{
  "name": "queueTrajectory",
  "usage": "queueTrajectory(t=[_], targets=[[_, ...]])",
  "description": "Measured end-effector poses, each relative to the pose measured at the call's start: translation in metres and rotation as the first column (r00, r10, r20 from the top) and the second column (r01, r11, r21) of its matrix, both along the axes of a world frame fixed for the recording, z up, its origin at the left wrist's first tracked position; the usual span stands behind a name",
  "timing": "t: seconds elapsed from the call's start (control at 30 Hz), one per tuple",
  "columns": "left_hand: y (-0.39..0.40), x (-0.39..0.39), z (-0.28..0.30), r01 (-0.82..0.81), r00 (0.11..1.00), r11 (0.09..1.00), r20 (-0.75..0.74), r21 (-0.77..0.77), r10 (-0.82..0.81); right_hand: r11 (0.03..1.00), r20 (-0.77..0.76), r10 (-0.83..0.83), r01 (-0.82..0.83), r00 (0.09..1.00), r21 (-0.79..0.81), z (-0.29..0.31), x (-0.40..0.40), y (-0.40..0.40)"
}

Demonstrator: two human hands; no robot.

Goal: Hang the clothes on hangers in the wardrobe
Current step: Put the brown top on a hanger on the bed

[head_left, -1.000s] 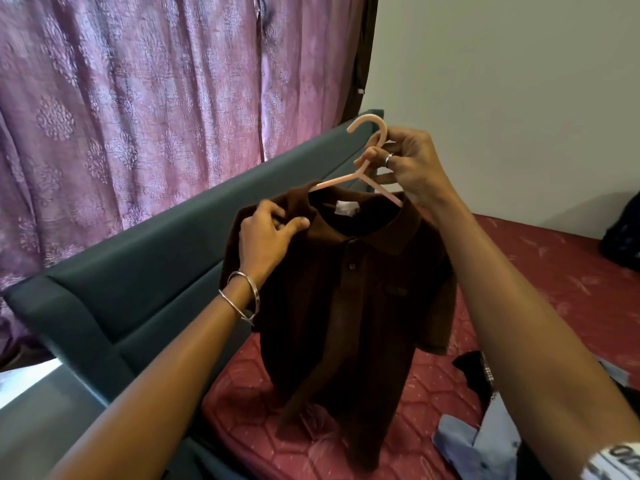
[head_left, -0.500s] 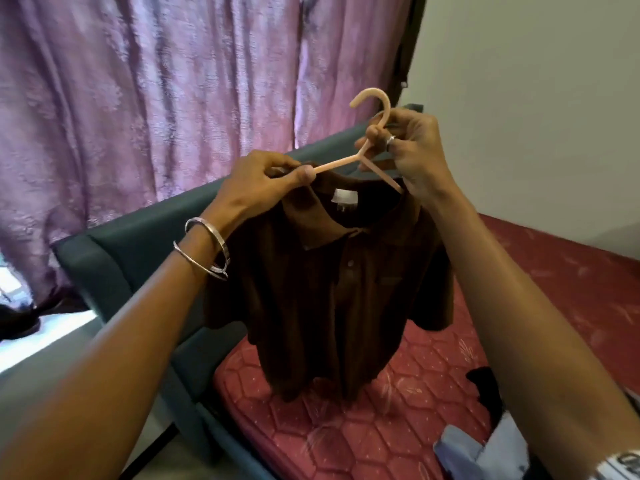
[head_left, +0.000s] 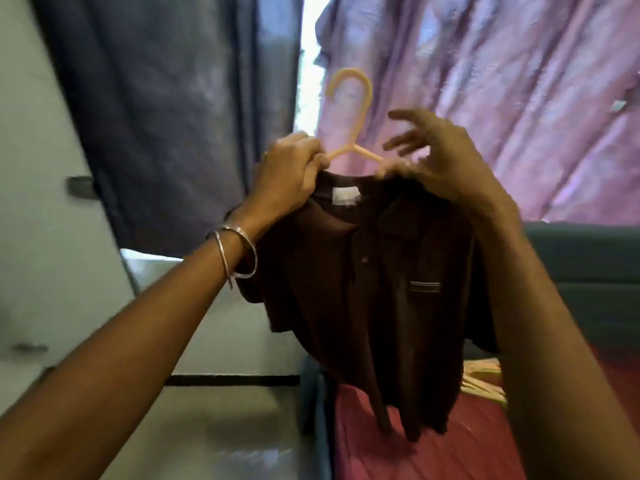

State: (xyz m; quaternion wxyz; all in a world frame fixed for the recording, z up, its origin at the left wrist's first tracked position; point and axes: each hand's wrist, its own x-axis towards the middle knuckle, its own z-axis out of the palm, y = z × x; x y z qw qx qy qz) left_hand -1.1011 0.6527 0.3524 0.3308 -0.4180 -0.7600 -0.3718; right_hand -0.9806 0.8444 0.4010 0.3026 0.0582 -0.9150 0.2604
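Left hand (head_left: 291, 168) grips hanger (head_left: 349, 109) arm, hook up; shirt (head_left: 374, 292) hangs below. Right hand (head_left: 440, 157) spread loose (blurred), curtain (head_left: 502, 98) behind.

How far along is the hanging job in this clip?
Done: the brown shirt already sits on the hanger, collar under its arms. In hand: the left hand grips the hanger's left arm and the shirt's shoulder; the right hand is beside the other shoulder, fingers spread, blurred. Left: no wardrobe rail is in view, so the hook catches on nothing yet.

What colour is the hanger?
The hanger is peach-orange, seen best in the head view.
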Motion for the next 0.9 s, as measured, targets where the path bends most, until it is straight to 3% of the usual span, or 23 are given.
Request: queueTrajectory(t=[0.13, 0.23, 0.3, 0.4, 0.47, 0.5, 0.57, 0.67, 0.8, 0.9], targets=[[-0.13, -0.029, 0.017, -0.284, 0.958, 0.952, 0.002, 0.117, 0.286, 0.973, 0.308, 0.015, -0.085, 0.951, 0.214, 0.007, -0.039, -0.03], [-0.216, -0.04, 0.032, -0.473, 0.881, 0.868, 0.07, 0.153, 0.467, 0.919, 0.236, 0.199, -0.265, 0.951, 0.292, 0.011, -0.093, -0.079], [-0.277, -0.043, 0.04, -0.581, 0.814, 0.801, 0.096, 0.147, 0.573, 0.861, 0.244, 0.408, -0.46, 0.88, 0.216, 0.013, -0.131, -0.129], [-0.365, -0.044, 0.051, -0.716, 0.698, 0.684, 0.123, 0.137, 0.706, 0.718, 0.329, 0.669, -0.695, 0.667, -0.051, 0.016, -0.177, -0.199], [-0.421, -0.041, 0.061, -0.79, 0.611, 0.596, 0.116, 0.14, 0.783, 0.689, 0.319, 0.712, -0.71, 0.626, -0.145, 0.016, -0.212, -0.247], [-0.445, -0.041, 0.066, -0.819, 0.572, 0.558, 0.111, 0.137, 0.813, 0.699, 0.284, 0.707, -0.702, 0.648, -0.138, 0.017, -0.227, -0.272], [-0.486, -0.039, 0.076, -0.867, 0.493, 0.481, 0.09, 0.133, 0.865, 0.73, 0.135, 0.682, -0.68, 0.719, -0.066, 0.019, -0.245, -0.332], [-0.54, -0.041, 0.093, -0.921, 0.372, 0.364, 0.038, 0.135, 0.927, 0.647, -0.087, 0.75, -0.754, 0.656, -0.114, 0.026, -0.25, -0.437], [-0.604, -0.042, 0.118, -0.955, 0.237, 0.237, -0.025, 0.178, 0.971, 0.669, -0.06, 0.743, -0.742, 0.667, 0.048, 0.026, -0.254, -0.561], [-0.654, -0.045, 0.134, -0.968, 0.136, 0.14, -0.034, 0.21, 0.99, 0.63, -0.124, 0.77, -0.777, 0.625, -0.004, 0.034, -0.276, -0.618]])
